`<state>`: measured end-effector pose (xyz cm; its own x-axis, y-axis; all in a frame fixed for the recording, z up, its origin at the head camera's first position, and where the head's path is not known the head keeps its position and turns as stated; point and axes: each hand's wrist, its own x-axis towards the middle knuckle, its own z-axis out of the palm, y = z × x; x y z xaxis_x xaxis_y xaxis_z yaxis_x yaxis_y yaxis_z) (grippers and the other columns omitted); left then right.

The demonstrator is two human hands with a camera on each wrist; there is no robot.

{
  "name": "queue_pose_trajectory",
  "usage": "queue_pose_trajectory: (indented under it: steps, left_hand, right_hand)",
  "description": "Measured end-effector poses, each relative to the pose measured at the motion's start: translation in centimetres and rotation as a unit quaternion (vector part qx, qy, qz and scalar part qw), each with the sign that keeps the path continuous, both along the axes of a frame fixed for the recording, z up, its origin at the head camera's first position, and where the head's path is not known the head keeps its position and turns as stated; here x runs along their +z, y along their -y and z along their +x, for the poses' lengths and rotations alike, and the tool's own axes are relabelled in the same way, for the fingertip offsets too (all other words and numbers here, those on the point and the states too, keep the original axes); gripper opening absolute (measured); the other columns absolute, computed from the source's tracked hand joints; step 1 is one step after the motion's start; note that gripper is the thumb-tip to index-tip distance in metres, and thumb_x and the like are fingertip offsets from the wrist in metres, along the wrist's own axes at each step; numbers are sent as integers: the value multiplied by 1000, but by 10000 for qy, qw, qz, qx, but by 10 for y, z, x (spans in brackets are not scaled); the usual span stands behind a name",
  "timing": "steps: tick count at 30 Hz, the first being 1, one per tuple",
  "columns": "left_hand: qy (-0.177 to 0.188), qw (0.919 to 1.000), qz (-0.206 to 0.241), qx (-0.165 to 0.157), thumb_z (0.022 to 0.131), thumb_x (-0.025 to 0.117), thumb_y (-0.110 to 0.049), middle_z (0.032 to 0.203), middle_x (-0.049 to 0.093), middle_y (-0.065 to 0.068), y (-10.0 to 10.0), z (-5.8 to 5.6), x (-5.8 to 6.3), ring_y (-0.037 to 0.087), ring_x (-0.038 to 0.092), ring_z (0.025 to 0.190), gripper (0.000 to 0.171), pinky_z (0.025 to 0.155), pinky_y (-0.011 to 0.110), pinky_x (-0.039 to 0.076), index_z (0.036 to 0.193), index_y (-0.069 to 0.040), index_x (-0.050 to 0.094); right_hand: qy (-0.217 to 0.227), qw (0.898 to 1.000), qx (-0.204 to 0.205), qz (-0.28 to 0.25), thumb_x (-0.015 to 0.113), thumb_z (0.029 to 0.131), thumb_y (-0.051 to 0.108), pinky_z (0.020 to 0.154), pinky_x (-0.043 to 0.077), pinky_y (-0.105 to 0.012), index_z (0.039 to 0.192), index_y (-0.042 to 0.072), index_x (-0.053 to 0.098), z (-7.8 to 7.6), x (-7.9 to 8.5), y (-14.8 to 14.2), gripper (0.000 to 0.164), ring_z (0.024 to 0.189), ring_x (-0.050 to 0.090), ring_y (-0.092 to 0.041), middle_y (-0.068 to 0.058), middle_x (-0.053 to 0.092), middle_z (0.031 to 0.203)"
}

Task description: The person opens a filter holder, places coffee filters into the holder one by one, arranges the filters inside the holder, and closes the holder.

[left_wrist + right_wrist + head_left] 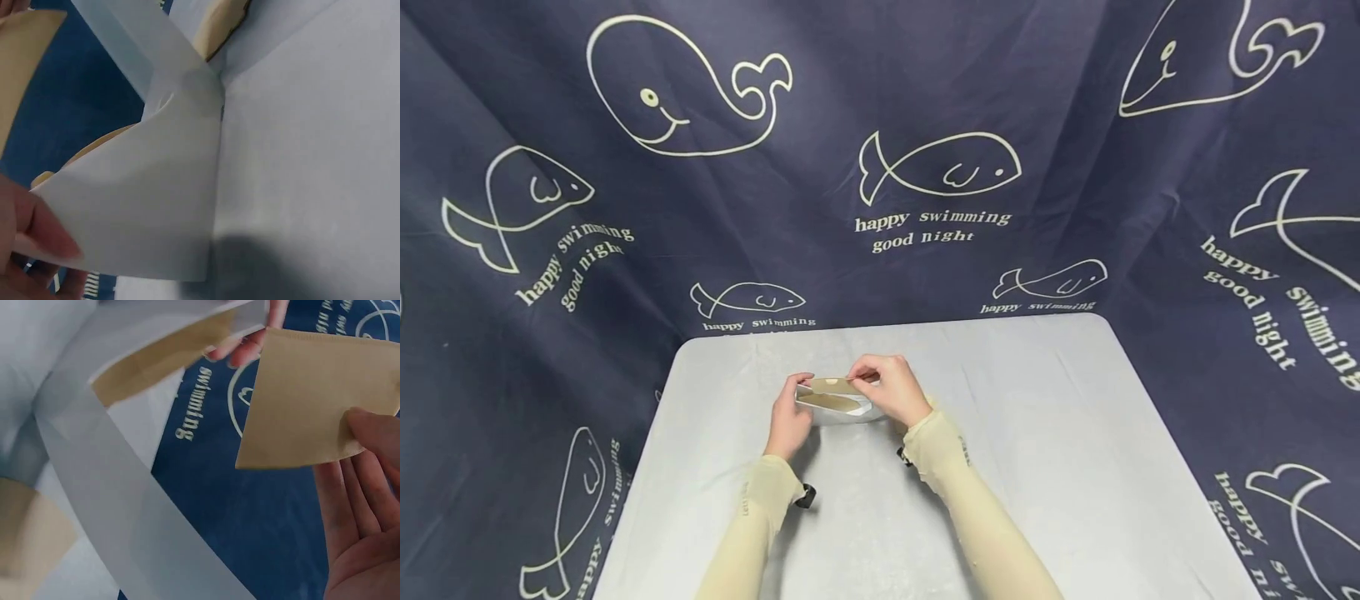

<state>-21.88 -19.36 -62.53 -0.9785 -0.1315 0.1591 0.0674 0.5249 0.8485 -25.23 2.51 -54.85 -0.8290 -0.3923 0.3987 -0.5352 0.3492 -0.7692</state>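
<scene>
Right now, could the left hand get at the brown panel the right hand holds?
Probably yes: nothing appears between the left hand and the brown panel in the right wrist view, but that hand grips the white panel and may need to release it.

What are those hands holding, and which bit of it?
The right hand pinches a brown card piece near its edge, thumb on one face. The left hand grips one end of the folded white card.
</scene>
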Motion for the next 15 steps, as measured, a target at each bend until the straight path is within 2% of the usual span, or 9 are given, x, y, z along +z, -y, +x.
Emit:
queue_pose_trajectory:
  steps: [4, 6, 8, 11, 15]
  left_hand:
    - [98, 9996, 152, 194, 72, 44, 20, 121, 70, 17, -6, -1, -4, 38, 66, 100, 58, 89, 52, 54, 121, -8, 58]
    - [131, 9991, 249, 302, 73, 43, 21, 116, 71, 17, -8, -2, -3, 35, 65, 114, 53, 100, 53, 50, 116, -8, 57]
    - [122, 9986, 302, 420, 76, 42, 21, 112, 71, 16, -9, -2, -4, 35, 66, 113, 48, 98, 53, 51, 112, -8, 57]
    - [-73, 9980, 215, 587, 81, 45, 19, 106, 72, 16, -10, -2, -5, 36, 67, 106, 39, 93, 53, 52, 106, -7, 57]
    - [-333, 9966, 47, 751, 80, 49, 18, 105, 73, 19, -12, -1, -9, 41, 69, 104, 35, 91, 56, 53, 106, -4, 59]
  right_hand:
    - [-91, 9997, -139, 187, 77, 87, -1, 72, 60, -20, 86, 10, 76, 1, -7, 7, 11, 76, 74, -12, -4, 79, 85]
    - [-179, 9992, -222, 288, 77, 87, -1, 72, 59, -20, 84, 11, 76, 1, -9, 10, 12, 76, 74, -12, -3, 79, 84]
    - [-239, 9986, -266, 394, 78, 87, 0, 72, 59, -20, 84, 12, 75, 0, -12, 13, 13, 76, 74, -12, -2, 78, 83]
    - [-229, 9972, -302, 639, 79, 86, 0, 73, 59, -20, 83, 12, 75, 0, -18, 19, 13, 75, 74, -11, 0, 78, 82]
    - [-163, 9952, -344, 902, 81, 85, 2, 73, 59, -22, 86, 13, 76, 1, -26, 25, 12, 75, 74, -9, 1, 79, 82]
